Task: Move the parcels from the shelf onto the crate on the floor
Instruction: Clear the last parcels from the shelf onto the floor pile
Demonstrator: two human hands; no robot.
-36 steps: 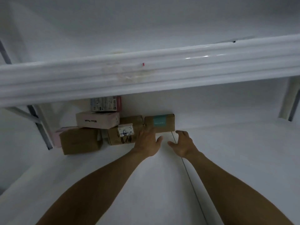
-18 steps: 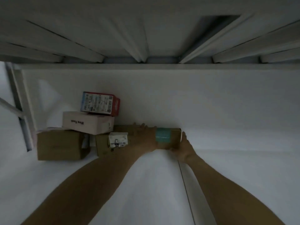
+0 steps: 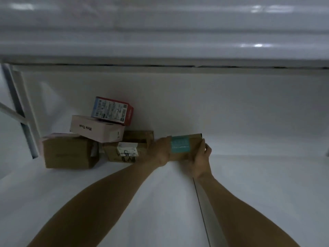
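Plainly, the box (image 3: 185,148) at centre frame, low on the shelf (image 3: 249,184), is small, stiff cardboard and probably light. Its short ends suit a two-handed squeeze. The left hand (image 3: 159,151) wraps the left end and the right hand (image 3: 201,159) clasps the right end. It is closed, contents unseen. Other parcels (image 3: 96,129) sit stacked left of centre. The crate is out of view.
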